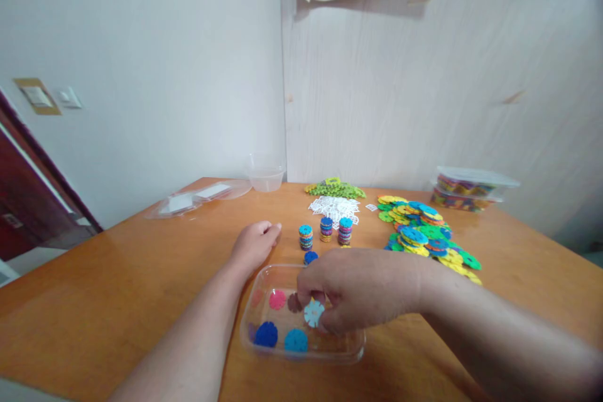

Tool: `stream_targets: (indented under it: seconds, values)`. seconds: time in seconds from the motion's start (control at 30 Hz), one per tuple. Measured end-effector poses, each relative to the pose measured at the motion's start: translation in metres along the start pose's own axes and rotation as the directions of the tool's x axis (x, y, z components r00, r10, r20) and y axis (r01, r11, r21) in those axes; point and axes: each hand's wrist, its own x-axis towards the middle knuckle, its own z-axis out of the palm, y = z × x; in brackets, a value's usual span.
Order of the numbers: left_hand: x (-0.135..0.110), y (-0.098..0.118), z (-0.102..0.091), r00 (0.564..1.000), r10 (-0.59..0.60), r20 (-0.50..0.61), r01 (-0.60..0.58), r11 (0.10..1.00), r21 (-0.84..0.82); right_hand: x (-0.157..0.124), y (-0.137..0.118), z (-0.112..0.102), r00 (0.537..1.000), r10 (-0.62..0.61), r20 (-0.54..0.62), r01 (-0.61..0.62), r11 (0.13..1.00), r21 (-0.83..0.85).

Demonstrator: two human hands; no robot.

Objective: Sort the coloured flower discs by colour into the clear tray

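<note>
My right hand reaches into a clear plastic tray at the table's front and pinches a light blue snowflake disc. Loose in the tray lie a pink disc, a dark blue disc and a turquoise disc. My left hand rests on the table just behind the tray's left corner, fingers curled, nothing visible in it. Behind the tray stand three short stacks of coloured discs, with one blue disc lying in front of them.
A heap of blue, yellow and green discs spreads at the right. White pieces and green pieces lie farther back. A lidded box of coloured pieces, an empty clear tub and flat lids stand near the wall.
</note>
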Motion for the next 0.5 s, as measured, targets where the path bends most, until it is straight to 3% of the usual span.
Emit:
stream_targets:
  seconds: [0.13, 0.23, 0.37, 0.5]
  values:
    - [-0.002, 0.005, -0.003, 1.000, -0.017, 0.004, 0.017, 1.000, 0.014, 0.014, -0.002, 0.001, 0.984, -0.024, 0.174, 0.058, 0.980, -0.192]
    - [-0.003, 0.006, -0.003, 1.000, -0.017, 0.000, 0.017, 1.000, -0.004, 0.016, -0.003, 0.000, 0.974, -0.045, 0.221, 0.095, 0.971, -0.219]
    - [-0.002, 0.003, -0.001, 1.000, -0.016, -0.004, 0.016, 1.000, -0.019, 0.011, -0.004, -0.003, 0.989, 0.007, 0.148, 0.017, 0.986, -0.163]
    - [-0.001, 0.002, 0.000, 1.000, -0.013, -0.001, 0.013, 1.000, -0.024, 0.001, 0.002, -0.006, 0.998, 0.034, -0.043, -0.037, 0.996, -0.075]
